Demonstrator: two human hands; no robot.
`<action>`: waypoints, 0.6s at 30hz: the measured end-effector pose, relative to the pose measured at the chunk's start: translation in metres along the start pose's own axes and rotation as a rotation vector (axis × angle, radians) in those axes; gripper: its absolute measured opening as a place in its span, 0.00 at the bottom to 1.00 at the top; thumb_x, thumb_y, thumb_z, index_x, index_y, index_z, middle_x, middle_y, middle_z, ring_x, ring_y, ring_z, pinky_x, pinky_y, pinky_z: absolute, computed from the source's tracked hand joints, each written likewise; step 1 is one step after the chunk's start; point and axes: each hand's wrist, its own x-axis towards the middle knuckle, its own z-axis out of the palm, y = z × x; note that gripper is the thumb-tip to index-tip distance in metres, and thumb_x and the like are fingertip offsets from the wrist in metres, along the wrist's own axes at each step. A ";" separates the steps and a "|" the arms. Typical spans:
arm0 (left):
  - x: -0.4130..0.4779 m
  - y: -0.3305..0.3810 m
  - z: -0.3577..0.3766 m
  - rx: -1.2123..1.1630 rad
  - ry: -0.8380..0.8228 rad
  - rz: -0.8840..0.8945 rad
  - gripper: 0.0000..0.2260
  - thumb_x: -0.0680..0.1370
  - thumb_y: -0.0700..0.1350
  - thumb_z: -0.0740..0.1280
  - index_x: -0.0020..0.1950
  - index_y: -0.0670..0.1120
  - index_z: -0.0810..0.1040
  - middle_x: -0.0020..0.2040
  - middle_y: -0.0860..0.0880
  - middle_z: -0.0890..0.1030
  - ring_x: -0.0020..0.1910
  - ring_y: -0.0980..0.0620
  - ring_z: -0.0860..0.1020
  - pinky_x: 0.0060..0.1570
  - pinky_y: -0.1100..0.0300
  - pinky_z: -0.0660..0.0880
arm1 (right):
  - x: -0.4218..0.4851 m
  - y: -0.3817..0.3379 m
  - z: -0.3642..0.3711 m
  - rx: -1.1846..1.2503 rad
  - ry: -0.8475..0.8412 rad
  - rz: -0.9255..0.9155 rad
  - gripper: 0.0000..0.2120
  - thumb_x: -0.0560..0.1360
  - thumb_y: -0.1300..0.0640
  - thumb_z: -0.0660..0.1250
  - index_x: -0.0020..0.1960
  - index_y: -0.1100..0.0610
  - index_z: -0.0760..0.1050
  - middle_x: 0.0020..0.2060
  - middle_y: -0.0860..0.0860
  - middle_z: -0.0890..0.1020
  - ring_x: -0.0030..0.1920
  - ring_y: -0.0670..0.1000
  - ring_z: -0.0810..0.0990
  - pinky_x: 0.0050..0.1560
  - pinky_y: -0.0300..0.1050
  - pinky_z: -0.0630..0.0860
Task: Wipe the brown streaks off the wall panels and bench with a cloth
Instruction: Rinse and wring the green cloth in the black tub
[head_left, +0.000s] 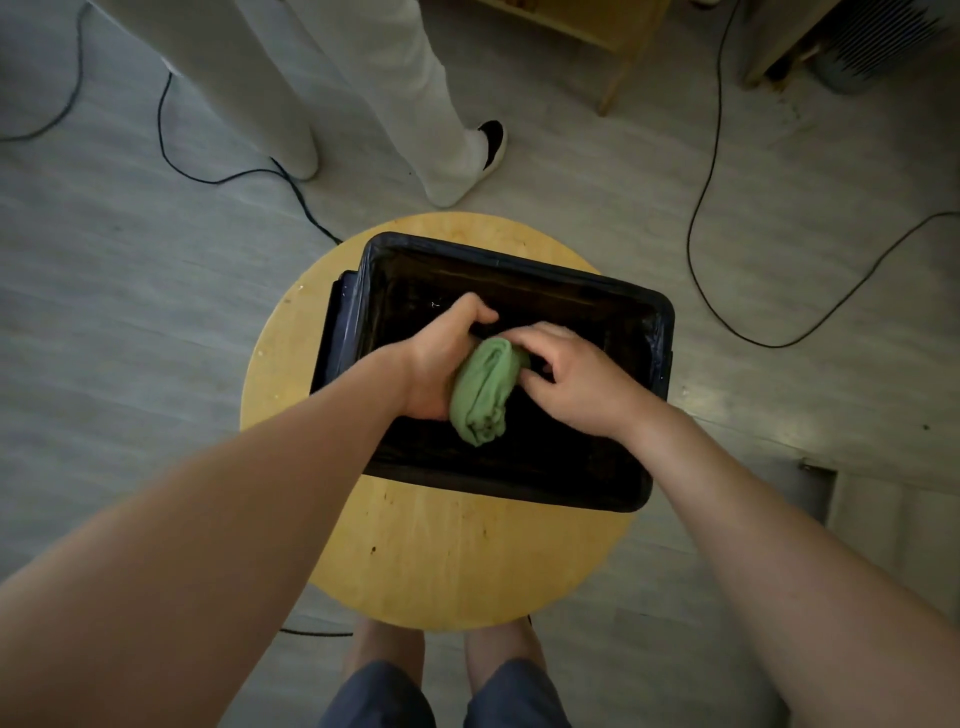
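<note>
cloth (485, 397): green, rolled into a thick bundle, held over the middle of the tub; whether its lower end touches the tub's bottom cannot be told.
left hand (441, 364): at the cloth's 9 o'clock side, fingers curled over its top end, palm against the roll.
right hand (576, 379): at the cloth's 3 o'clock side, fingers bent, their tips gripping the top right edge of the roll.
tub (519, 478): black, rectangular, lined with dark film folded over the rim; it stands on the 12 o'clock half of the table, and its rim at 2 o'clock reaches past the table's edge in this view.
table (457, 561): round, pale yellow wood with dark specks, bare at 6 o'clock.
floor (130, 312): grey planks, dim, with a pale sheen at 3 o'clock.
cables (696, 249): black, looping over the floor at 10 and 2 o'clock.
legs (291, 88): another person's, in white trousers, at 12 o'clock.
shoe (493, 143): black and white.
frame (613, 31): wooden, at 1 o'clock.
appliance (878, 47): grey, ribbed, in the far 2 o'clock corner.
shorts (384, 696): blue, with bare knees above them, at 6 o'clock below the table.
</note>
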 end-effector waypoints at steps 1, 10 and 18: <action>-0.004 0.001 -0.003 0.032 -0.071 0.003 0.21 0.77 0.55 0.57 0.56 0.40 0.77 0.44 0.42 0.77 0.42 0.44 0.76 0.49 0.50 0.72 | 0.001 0.000 -0.003 0.003 -0.003 0.032 0.17 0.82 0.57 0.65 0.69 0.46 0.76 0.62 0.43 0.79 0.64 0.43 0.76 0.64 0.42 0.74; -0.005 -0.004 -0.004 0.368 -0.068 0.206 0.21 0.78 0.34 0.72 0.70 0.45 0.75 0.59 0.43 0.82 0.57 0.47 0.81 0.60 0.52 0.79 | 0.004 -0.009 -0.005 0.724 0.175 0.675 0.11 0.84 0.56 0.60 0.65 0.49 0.73 0.54 0.56 0.81 0.43 0.51 0.81 0.37 0.44 0.82; -0.006 -0.007 0.006 0.439 0.224 0.259 0.20 0.74 0.50 0.79 0.63 0.51 0.80 0.55 0.49 0.86 0.56 0.50 0.84 0.57 0.48 0.83 | -0.002 -0.013 -0.009 0.658 0.037 0.608 0.06 0.83 0.58 0.61 0.58 0.55 0.75 0.48 0.58 0.85 0.39 0.51 0.85 0.38 0.46 0.83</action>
